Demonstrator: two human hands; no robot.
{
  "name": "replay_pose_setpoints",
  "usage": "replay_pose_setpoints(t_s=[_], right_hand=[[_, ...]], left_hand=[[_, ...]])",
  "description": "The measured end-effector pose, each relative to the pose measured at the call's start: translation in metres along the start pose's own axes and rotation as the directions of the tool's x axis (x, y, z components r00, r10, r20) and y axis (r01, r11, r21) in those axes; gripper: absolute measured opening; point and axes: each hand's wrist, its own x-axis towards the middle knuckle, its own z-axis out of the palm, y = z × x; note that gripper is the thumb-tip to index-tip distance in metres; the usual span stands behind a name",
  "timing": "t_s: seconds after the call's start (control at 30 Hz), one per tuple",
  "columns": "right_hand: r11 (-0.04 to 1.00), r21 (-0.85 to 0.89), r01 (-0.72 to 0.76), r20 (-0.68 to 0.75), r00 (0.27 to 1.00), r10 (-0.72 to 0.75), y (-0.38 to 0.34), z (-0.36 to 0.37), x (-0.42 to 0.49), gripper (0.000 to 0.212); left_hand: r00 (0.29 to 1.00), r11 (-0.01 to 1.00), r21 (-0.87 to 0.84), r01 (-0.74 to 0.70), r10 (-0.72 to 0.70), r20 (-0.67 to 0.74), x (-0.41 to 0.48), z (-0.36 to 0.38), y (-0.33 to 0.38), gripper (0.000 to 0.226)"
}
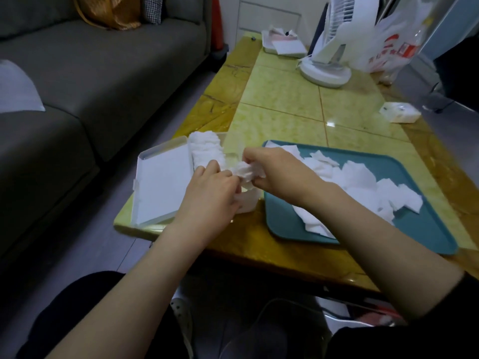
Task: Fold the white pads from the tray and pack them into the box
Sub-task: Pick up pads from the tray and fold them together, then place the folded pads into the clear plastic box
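Two bare hands meet over a clear box at the near left of a yellow-green surface. The left hand and right hand both pinch one crumpled white pad between them, fingers curled onto it, just above the box's near end. A row of folded pads fills the far end of the box. Its lid lies open flat to the left. Just right of the box sits a teal tray with a heap of loose pads spread across it. Farther back on the surface stand a white fan and a plastic bag. A grey sofa runs along the left.
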Motion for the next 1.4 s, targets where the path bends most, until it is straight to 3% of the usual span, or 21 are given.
replay_pose_setpoints(t_s=[0.17,0.33,0.4,0.53,0.73,0.83,0.93,1.03,1.17,1.23,1.33,1.4], right_hand=[[1.000,-0.014,0.006,0.203,0.979,-0.003,-0.006,-0.005,0.006,0.027],[0.945,-0.319,0.073,0.255,0.967,0.012,-0.023,-0.003,0.018,0.004],[0.927,-0.363,0.093,0.290,0.957,0.018,-0.026,0.002,0.021,0.013],[0.977,-0.215,-0.003,0.355,0.931,0.081,-0.026,-0.007,0.018,0.023],[0.979,-0.201,-0.017,0.217,0.974,0.062,-0.021,0.005,0.008,0.020],[1.000,-0.025,-0.006,0.174,0.985,0.010,-0.011,0.016,-0.001,0.020],[0.983,0.183,-0.034,-0.098,0.994,0.052,0.005,0.016,-0.024,0.025],[0.969,0.179,-0.170,-0.306,0.927,0.219,0.031,0.005,-0.054,0.018],[0.935,-0.026,-0.353,-0.128,0.929,0.347,0.066,-0.005,-0.084,0.016],[0.916,-0.014,-0.401,-0.001,0.916,0.401,0.080,-0.003,-0.095,0.018],[0.906,-0.030,-0.423,0.196,0.886,0.420,0.092,0.005,-0.105,0.054],[0.904,-0.016,-0.428,0.224,0.879,0.420,0.096,0.010,-0.110,0.070]], left_hand=[[0.998,0.998,0.001,0.055,-0.055,0.028,-0.001,-0.002,-0.003,0.024],[0.995,0.994,-0.051,0.096,-0.096,0.010,-0.002,-0.003,-0.002,0.024],[0.995,0.994,-0.054,0.097,-0.097,-0.006,-0.002,-0.003,-0.002,0.023],[0.996,0.995,-0.046,0.089,-0.089,0.014,-0.002,-0.005,-0.003,0.024],[0.997,0.996,-0.045,0.081,-0.081,0.003,-0.002,-0.002,-0.003,0.024],[0.997,0.997,-0.026,0.076,-0.077,-0.014,-0.002,-0.001,-0.002,0.029],[0.994,0.995,-0.074,0.069,-0.074,-0.078,-0.002,0.000,0.003,0.030],[0.986,0.993,-0.121,0.005,-0.025,-0.164,0.001,0.003,0.013,0.023],[0.978,0.983,-0.155,-0.100,0.069,-0.194,0.007,0.010,0.033,0.020],[0.974,0.971,-0.141,-0.191,0.170,-0.147,0.012,0.017,0.047,0.022],[0.975,0.960,-0.185,-0.212,0.220,0.027,0.016,0.031,0.068,0.022],[0.979,0.962,-0.223,-0.160,0.184,0.089,0.020,0.042,0.078,0.031]])
